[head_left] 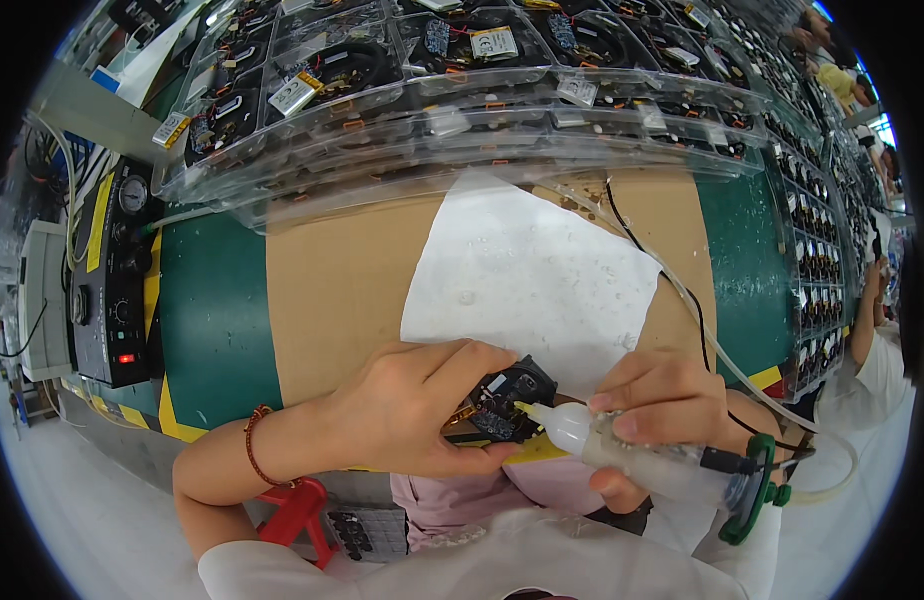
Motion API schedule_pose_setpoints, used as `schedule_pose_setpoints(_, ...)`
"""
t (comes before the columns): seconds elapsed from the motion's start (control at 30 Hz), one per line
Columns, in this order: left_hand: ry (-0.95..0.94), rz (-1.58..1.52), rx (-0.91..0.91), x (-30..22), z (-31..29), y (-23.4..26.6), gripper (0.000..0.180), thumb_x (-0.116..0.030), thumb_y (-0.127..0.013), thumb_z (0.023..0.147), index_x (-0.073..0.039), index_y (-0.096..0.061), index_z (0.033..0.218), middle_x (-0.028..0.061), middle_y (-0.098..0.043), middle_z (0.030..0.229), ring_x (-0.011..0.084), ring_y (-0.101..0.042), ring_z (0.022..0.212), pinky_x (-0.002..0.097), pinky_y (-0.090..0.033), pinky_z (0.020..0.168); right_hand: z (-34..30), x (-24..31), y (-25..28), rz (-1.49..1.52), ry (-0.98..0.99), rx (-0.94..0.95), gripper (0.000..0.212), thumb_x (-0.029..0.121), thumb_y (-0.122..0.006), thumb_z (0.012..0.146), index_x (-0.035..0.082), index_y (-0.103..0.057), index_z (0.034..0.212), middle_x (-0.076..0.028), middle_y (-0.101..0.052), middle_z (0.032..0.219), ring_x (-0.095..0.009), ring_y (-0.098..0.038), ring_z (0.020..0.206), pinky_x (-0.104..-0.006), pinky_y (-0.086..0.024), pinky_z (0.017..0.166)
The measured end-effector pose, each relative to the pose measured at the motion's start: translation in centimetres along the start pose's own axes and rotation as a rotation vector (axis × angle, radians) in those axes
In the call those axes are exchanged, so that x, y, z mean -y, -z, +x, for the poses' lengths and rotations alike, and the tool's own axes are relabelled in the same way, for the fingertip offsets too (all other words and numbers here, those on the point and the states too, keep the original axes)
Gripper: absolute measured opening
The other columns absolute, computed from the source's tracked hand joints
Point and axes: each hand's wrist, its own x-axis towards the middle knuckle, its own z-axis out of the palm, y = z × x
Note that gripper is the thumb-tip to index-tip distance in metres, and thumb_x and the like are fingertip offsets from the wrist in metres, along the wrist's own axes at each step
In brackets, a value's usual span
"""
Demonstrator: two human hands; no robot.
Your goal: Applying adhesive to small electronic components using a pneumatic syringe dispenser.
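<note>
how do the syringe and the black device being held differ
The syringe is long, tubular and mostly translucent; the black device is shorter, blockier and dark. The right hand holds the syringe; the left hand holds the black device. Both are held close together.

A small black casing (517, 385), open to its inner parts (497, 424), sits tilted in the left hand (414, 400). A translucent syringe (662, 464) with a green end cap (750, 492) lies slantwise in the right hand (667, 405), its nozzle (566, 426) at the casing.
</note>
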Motion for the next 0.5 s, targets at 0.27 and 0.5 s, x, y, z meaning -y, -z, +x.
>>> schedule_pose_setpoints(0.27, 0.037, -0.003, 0.060, -0.13, -0.16, 0.34, 0.052, -0.026, -0.076, 0.060, -0.001, -0.051, 0.098, 0.0076, -0.059, 0.074, 0.0227, -0.059, 0.057, 0.0304, -0.048, 0.049, 0.05, -0.64, -0.06, 0.080, -0.092, 0.027, 0.042, 0.009, -0.076, 0.062, -0.001, -0.050, 0.095, -0.011, -0.050, 0.075, -0.019, -0.056, 0.056, -0.0266, -0.045, 0.044)
schedule_pose_setpoints(0.5, 0.017, -0.026, 0.096, -0.38, 0.29, 0.59, 0.051, -0.024, -0.074, 0.062, -0.002, -0.051, 0.101, 0.0076, -0.058, 0.076, 0.0229, -0.059, 0.058, 0.0306, -0.048, 0.050, -0.02, -0.04, 0.59, 0.045, -0.252, 0.054, 0.044, 0.018, -0.076, 0.063, 0.002, -0.045, 0.091, -0.008, -0.044, 0.074, -0.016, -0.052, 0.058, -0.0275, -0.050, 0.051)
